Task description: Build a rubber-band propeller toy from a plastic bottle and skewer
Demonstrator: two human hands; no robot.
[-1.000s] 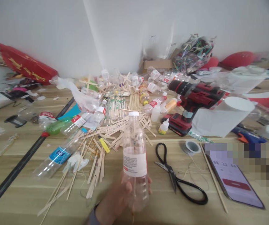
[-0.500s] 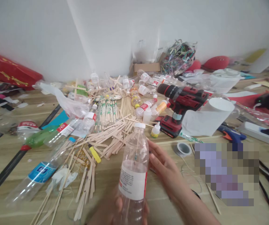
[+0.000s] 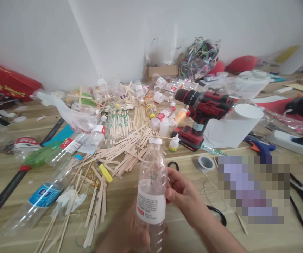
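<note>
A clear plastic bottle (image 3: 152,200) with a white cap and a white-and-red label stands upright in front of me. My left hand (image 3: 138,235) is closed around its lower part, blurred and partly behind the bottle. Against the bottle's right side, just above the label, my right hand (image 3: 181,193) has its fingers bent and thumb pressed in. A thin stick shows inside the bottle below the cap. Two black loops, one a black loop (image 3: 217,215) right of my wrist, are partly hidden by my right hand and arm.
Beyond the bottle lie many flat wooden sticks (image 3: 130,154), a red cordless drill (image 3: 204,112) and a small glue bottle (image 3: 174,144). A wire spool (image 3: 206,163) and a blue glue gun (image 3: 260,146) are to the right. Leftward lies a blue-labelled bottle (image 3: 44,195).
My right hand has moved down slightly, its fingers closing against the bottle's side. The bottle has turned a little, showing its label more squarely. The view has shifted slightly.
</note>
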